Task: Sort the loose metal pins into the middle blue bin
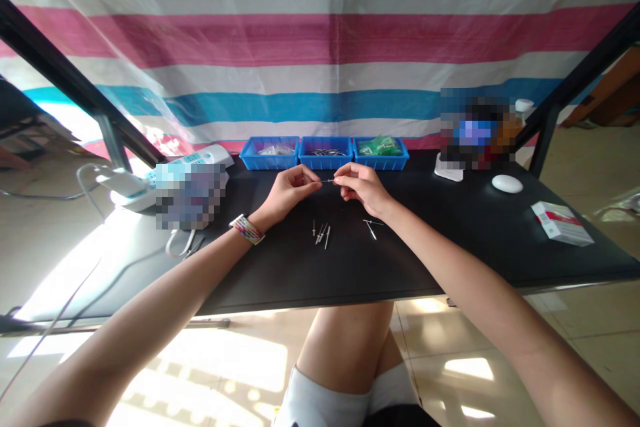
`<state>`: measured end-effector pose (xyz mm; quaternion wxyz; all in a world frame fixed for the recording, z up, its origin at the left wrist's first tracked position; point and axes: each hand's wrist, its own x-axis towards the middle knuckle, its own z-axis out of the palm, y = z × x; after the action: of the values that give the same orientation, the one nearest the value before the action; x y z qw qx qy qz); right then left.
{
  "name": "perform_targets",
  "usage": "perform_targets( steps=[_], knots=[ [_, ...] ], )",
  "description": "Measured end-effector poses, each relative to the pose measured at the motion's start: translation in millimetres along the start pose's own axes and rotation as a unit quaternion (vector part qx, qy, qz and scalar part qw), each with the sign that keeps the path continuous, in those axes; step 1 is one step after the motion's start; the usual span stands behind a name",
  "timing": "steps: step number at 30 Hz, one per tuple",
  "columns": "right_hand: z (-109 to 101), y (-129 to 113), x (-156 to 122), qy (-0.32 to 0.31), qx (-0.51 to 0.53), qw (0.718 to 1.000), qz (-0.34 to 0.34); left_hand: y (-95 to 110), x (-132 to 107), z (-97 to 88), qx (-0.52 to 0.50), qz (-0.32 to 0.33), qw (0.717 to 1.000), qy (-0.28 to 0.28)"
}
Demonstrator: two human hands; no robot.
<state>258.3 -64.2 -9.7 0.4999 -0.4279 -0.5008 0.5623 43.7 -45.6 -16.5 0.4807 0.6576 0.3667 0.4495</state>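
Observation:
My left hand (299, 187) and my right hand (361, 185) meet over the table, just in front of the blue bins. Between their fingertips runs a thin metal pin that looks like a blind rivet (327, 181), held level and pinched at both ends. Closer to me, several loose rivets (321, 235) lie below the gap between my hands. A smaller group of rivets (371, 229) rests under my right wrist. The middle blue bin (325, 161), behind my fingers, holds many similar metal pins.
The left blue bin (269, 162) contains clear, whitish pieces; the right blue bin (381, 163) has green ones. A power strip (133, 200) with cables stands at the left. On the right are a white mouse (507, 183) and a small box (562, 223) on the black table (280, 280).

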Motion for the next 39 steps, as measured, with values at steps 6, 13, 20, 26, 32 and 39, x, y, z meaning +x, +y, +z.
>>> perform_targets(
  steps=[6,13,20,26,32,39],
  knots=[
    [-0.2,3.3,2.1,0.014,-0.009,0.998,-0.061,5.3,-0.5,1.1,-0.020,-0.026,0.999,-0.038],
    [3.1,0.2,-0.1,0.018,-0.027,0.995,-0.095,1.5,1.2,-0.5,-0.019,-0.062,0.997,-0.050],
    [2.7,1.3,0.5,0.028,-0.045,0.993,-0.105,-0.6,1.2,0.9,-0.035,-0.047,0.997,-0.041],
    [3.1,-0.9,-1.9,0.032,-0.052,0.990,-0.127,2.7,-0.1,0.2,-0.033,-0.069,0.996,-0.053],
    [4.6,-2.7,-3.6,0.033,-0.058,0.989,-0.128,3.7,-0.8,-0.1,-0.057,-0.054,0.995,-0.054],
    [2.6,1.5,-1.0,0.026,-0.043,0.995,-0.086,5.7,-1.6,-0.7,-0.052,-0.035,0.996,-0.055]
  ],
)
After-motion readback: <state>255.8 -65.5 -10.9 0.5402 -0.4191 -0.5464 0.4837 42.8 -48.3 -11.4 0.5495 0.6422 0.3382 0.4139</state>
